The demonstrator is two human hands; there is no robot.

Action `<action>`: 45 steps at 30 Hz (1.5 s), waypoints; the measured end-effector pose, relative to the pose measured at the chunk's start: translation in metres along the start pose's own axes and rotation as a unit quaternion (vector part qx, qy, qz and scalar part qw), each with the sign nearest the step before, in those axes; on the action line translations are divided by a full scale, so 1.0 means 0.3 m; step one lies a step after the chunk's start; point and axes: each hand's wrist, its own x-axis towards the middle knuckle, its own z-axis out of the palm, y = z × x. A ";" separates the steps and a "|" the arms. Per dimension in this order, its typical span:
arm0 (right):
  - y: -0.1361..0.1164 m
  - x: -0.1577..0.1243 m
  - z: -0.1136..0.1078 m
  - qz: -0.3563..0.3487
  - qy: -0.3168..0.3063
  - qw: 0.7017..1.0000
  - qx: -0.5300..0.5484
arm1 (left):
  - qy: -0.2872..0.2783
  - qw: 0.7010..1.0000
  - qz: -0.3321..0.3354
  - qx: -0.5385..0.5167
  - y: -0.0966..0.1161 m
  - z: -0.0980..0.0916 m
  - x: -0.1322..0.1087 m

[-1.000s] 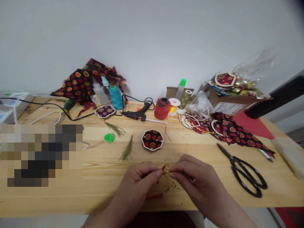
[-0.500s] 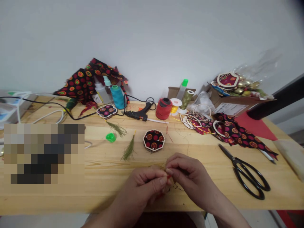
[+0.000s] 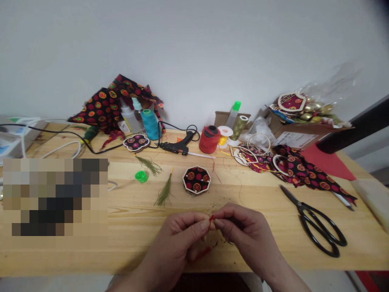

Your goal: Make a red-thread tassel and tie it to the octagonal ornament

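My left hand (image 3: 182, 237) and my right hand (image 3: 249, 231) meet over the front of the wooden table, thumbs and fingertips pinched together. Between them is a short piece of red cord (image 3: 211, 219), gripped from both sides. A longer red strand (image 3: 203, 254) hangs below my left fingers; whether it is the same cord is hidden. Just beyond my hands lies an octagonal ornament (image 3: 197, 180) with a pale rim and dark patterned fabric. To its left are a green tassel (image 3: 164, 190) and another tassel (image 3: 150, 165) by a flower-shaped ornament (image 3: 136, 142).
Black-handled scissors (image 3: 316, 223) lie open at right. Toward the wall stand a glue gun (image 3: 179, 145), a red thread spool (image 3: 209, 140), a blue thread cone (image 3: 150, 125) and patterned fabric (image 3: 105, 103). A cardboard box (image 3: 294, 138) is at the back right. The left front is pixelated.
My right hand has shifted slightly down and right, and its fingers have come level with the left. More of the red cord shows between the fingertips.
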 end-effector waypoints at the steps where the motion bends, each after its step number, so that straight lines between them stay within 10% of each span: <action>1: 0.000 -0.003 -0.001 -0.018 0.007 1.000 -0.023 | 0.008 1.000 0.002 0.005 -0.002 -0.001 0.001; 9: 0.015 -0.038 -0.005 -0.155 0.021 0.974 -0.164 | 0.071 0.981 0.097 0.151 0.026 0.009 0.002; 23: 0.008 -0.063 -0.002 -0.169 0.012 0.957 -0.238 | 0.105 0.936 0.174 0.286 0.027 0.015 -0.006; 41: 0.029 -0.066 0.005 -0.184 -0.019 0.933 -0.308 | 0.144 0.939 0.157 0.269 0.021 0.016 0.003; 45: 0.025 -0.066 0.000 -0.242 0.006 0.886 -0.396 | 0.146 0.939 0.155 0.269 0.020 0.013 0.006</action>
